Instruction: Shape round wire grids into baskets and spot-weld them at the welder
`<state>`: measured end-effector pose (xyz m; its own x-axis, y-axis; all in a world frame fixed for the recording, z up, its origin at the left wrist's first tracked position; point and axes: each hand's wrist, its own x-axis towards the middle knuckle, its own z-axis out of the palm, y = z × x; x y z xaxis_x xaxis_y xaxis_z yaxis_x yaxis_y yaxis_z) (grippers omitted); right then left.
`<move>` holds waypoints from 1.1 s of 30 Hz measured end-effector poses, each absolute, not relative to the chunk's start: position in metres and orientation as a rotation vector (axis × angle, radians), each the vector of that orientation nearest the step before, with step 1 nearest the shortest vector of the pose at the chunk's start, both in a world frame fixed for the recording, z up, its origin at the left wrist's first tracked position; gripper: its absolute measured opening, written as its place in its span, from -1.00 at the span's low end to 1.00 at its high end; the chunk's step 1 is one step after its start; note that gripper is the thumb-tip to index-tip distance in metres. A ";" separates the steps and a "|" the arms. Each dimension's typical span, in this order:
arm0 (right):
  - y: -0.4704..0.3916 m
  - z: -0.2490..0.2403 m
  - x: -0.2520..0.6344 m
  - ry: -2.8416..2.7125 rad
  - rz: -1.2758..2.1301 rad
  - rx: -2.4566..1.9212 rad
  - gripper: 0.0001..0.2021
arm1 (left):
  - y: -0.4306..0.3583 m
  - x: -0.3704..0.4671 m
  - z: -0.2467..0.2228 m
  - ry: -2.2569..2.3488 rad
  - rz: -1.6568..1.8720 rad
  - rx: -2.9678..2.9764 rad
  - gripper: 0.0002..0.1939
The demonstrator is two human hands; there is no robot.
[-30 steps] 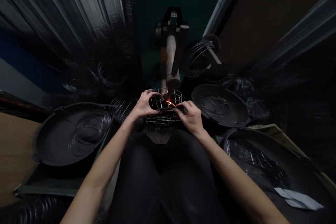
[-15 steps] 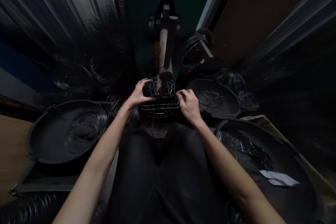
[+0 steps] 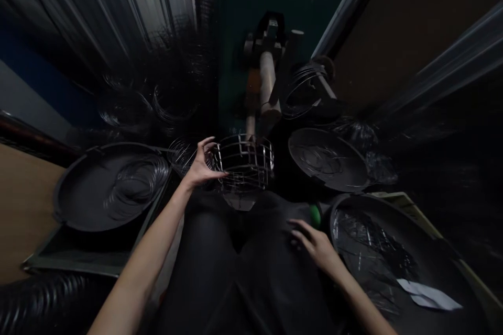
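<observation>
Fingers of the right hand [image 3: 314,245] loosely bent, released, nothing seen in them; hand over the right thigh of the dark trousers [image 3: 251,272], contact with the cloth not certain. Both forearms cut off by the lower edge. Black ribbed coil [image 3: 47,301] at lower left, also cut off.

Large pan [image 3: 436,254] to the right: white sheet [image 3: 428,296] and thin dark pieces within, too dim to identify. Green round item [image 3: 315,215] between thigh and pan, partly hidden.

Left hand [image 3: 199,170]: thumb and fingers curved in a C, grasping the left side of the wire basket [image 3: 254,156]; exact fingertip contact hard to make out. Basket ahead of the knees, below the machine's bar end; its lower part fades into shadow. Right side of basket free of any hand, dark gap from there to the small pan [image 3: 348,167]. Left pan [image 3: 84,193] holds a wire coil [image 3: 137,183], its rim well apart from the left forearm.

Beyond: thick round bar [image 3: 268,78] pointing toward the basket; whether parts behind it touch the wires, cannot tell. Wire loops [image 3: 301,89] hang to its right. Green panel [image 3: 236,15] farthest, blurred.
</observation>
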<state>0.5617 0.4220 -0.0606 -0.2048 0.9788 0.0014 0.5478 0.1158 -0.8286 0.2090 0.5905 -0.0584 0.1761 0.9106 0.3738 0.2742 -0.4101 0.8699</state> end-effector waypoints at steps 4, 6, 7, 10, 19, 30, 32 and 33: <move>0.475 0.007 0.518 -1.861 1.092 -1.351 -0.67 | 0.562 0.221 -0.029 1.104 1.116 2.152 -0.08; 0.503 0.028 0.495 -1.988 1.271 -1.281 -0.75 | 0.556 0.231 -0.019 1.120 0.993 2.303 -0.19; 0.514 0.033 0.486 -2.044 1.273 -1.295 -0.78 | 0.555 0.236 -0.016 1.131 0.937 2.360 -0.24; 0.531 0.031 0.467 -2.281 0.886 -1.422 -0.81 | 0.557 0.247 -0.013 1.166 0.855 2.453 -0.35; 0.525 0.013 0.469 -2.752 -0.205 -1.391 -0.60 | 0.574 0.260 -0.011 1.177 0.930 2.342 -0.37; 0.546 0.016 0.476 -2.657 -0.298 -1.248 -0.69 | 0.592 0.263 0.000 1.169 0.905 2.334 -0.36; 0.550 0.017 0.475 -2.646 -0.312 -1.246 -0.70 | 0.596 0.263 0.001 1.175 0.895 2.345 -0.35; 0.552 0.019 0.475 -2.644 -0.316 -1.248 -0.70 | 0.598 0.263 0.002 1.179 0.893 2.349 -0.35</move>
